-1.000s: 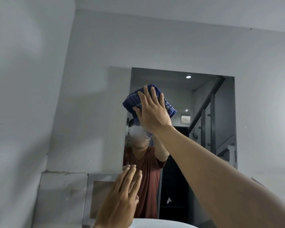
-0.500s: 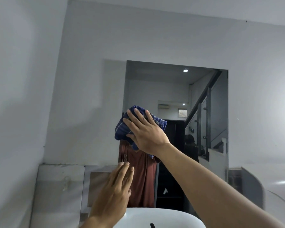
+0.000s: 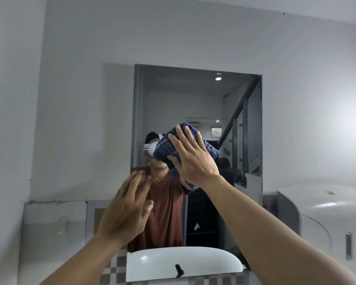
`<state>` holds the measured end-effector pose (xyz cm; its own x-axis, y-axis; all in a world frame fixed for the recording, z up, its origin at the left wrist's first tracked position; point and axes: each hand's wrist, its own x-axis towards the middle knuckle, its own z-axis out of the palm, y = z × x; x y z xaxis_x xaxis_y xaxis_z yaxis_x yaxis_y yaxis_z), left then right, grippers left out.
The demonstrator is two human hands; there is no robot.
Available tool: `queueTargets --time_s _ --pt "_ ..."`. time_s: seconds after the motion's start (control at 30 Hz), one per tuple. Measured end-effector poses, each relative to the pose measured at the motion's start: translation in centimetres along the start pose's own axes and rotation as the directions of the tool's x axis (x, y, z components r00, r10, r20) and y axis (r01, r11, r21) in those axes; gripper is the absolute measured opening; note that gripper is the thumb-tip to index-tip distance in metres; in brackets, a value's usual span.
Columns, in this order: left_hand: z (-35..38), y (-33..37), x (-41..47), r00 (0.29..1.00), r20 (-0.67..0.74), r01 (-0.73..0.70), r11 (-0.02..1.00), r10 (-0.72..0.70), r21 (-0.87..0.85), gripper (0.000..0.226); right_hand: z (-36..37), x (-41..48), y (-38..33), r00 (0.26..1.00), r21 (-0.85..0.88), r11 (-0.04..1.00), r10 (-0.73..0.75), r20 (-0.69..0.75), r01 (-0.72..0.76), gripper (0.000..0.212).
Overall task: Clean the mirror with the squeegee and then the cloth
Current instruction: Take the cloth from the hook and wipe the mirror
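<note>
Woven cloth [image 3: 167, 147]; glossy mirror [image 3: 193, 99]

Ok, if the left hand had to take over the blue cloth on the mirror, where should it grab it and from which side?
Probably the bunched left edge of the blue cloth, coming in from the left and below. The right hand lies flat over the middle, pressing it against the mirror, so only the folds left of and above the fingers are exposed. The left hand hovers open just below.
</note>
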<state>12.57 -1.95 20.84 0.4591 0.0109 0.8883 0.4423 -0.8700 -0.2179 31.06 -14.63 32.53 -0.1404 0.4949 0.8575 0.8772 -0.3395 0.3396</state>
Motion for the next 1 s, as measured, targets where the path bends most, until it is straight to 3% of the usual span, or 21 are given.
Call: queueTargets --time_s 0.17,0.4,0.57,0.73,1.0 --pt "-1.5 -0.9 3.7 1.0 -0.01 -0.012 1.0 0.012 0.025 0.067 -0.7 -1.0 2.5 0.999 -0.001 0.999 0.049 -0.01 -0.049 0.063" --pt "-3.1 -1.3 5.6 0.993 0.082 -0.09 0.989 0.08 0.12 0.084 -1.4 -2.7 6.7 0.962 0.062 0.967 0.253 -0.1 -0.248 0.06" --pt "-3.3 -0.9 5.5 0.995 0.065 -0.087 0.99 0.081 0.109 0.082 -1.5 -3.9 9.1 0.913 0.125 0.922 0.383 -0.143 -0.367 0.058" --pt "-3.6 -0.8 5.6 0.994 0.085 -0.08 0.991 0.072 0.104 0.084 -1.5 -5.9 10.5 0.817 0.184 0.831 0.552 -0.166 -0.524 0.059" --pt "-5.3 -1.2 6.9 0.987 0.094 -0.147 0.976 0.133 0.162 0.081 -0.2 -9.3 9.2 0.792 0.162 0.802 0.595 -0.133 -0.575 0.063"
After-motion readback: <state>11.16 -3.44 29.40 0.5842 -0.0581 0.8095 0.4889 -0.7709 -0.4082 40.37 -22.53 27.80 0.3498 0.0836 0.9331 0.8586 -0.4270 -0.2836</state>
